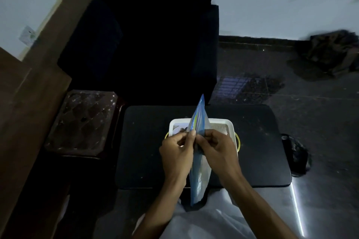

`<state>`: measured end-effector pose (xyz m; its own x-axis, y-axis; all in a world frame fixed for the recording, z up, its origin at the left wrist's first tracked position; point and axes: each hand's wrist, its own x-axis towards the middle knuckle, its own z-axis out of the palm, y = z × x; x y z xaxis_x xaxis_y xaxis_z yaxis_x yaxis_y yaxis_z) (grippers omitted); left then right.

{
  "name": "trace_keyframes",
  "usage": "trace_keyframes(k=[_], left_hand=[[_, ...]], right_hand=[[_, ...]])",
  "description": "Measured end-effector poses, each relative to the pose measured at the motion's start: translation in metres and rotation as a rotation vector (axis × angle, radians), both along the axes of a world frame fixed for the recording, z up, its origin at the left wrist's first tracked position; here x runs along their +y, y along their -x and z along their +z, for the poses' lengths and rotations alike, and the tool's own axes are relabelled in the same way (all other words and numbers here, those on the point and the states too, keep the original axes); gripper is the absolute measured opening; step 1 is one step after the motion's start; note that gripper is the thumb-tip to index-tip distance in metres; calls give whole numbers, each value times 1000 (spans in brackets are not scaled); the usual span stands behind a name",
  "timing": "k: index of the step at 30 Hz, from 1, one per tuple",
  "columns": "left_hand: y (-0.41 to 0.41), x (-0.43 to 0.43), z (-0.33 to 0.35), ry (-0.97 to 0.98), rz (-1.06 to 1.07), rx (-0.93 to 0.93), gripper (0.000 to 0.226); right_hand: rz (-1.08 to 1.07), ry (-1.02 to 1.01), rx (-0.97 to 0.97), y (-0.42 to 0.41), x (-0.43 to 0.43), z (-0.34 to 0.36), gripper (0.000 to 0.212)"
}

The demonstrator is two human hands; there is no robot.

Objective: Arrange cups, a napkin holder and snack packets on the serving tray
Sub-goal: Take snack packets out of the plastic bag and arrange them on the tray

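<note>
We have a single view, a wide-angle camera worn on the person's head, looking forward and steeply down. It sits close above the dark low table (204, 147), which fills the near centre, with the white serving tray (229, 123) almost straight below. Both forearms enter from the near edge. The wide lens bends the room's edges: a dark armchair (147, 44) lies far centre, a brown stool (81, 122) at left, glossy floor (310, 87) at right.
</note>
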<state>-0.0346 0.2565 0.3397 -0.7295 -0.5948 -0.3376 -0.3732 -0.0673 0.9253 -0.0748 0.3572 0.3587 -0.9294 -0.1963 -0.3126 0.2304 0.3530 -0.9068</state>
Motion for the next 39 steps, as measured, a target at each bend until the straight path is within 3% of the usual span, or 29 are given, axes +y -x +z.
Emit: trace_keyframes(k=[5,11,18,24,33,36,39], left_hand=[[25,36,-6,-18,122,-43,36],[60,85,0,-53,220,-27,40],[88,101,-3,-219,369,-27,23],[90,98,-5,-227,399,14,22],[81,126,4,-118,370,-90,27],[82,140,4,-203,340,-193,27],[88,150,10,-407,384,-80,24]], right_hand=[[-145,302,-273,22,34,-7,16],[-179,466,-413,57,89,-16,19],[-195,532,-405,100,148,-19,25],[-206,498,-389,132,188,-14,21],[77,547,-364,134,173,13,21],[134,551,-354,134,170,20,20],[151,531,-344,135,178,22,18]])
